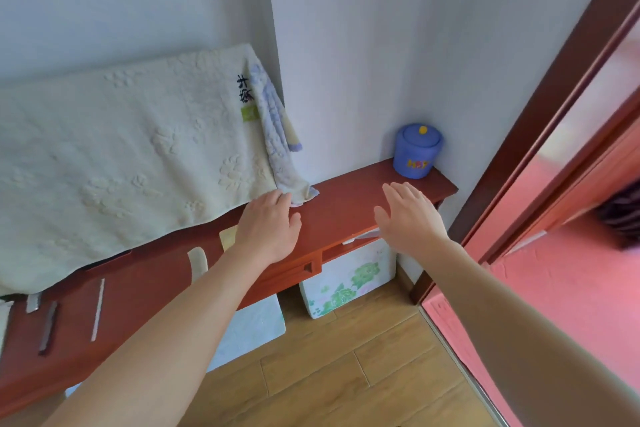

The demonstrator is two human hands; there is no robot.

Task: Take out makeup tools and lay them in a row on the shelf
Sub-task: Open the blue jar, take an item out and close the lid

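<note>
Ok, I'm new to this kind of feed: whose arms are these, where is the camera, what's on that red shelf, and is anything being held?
There is no machine: these are a person's bare arms, filmed by one camera worn on their head, looking down. The left hand and right hand are both open over the red shelf, holding nothing. On the shelf are a blue lidded pot at the far right and a few slim tools at the left, near a draped cream towel.
</note>
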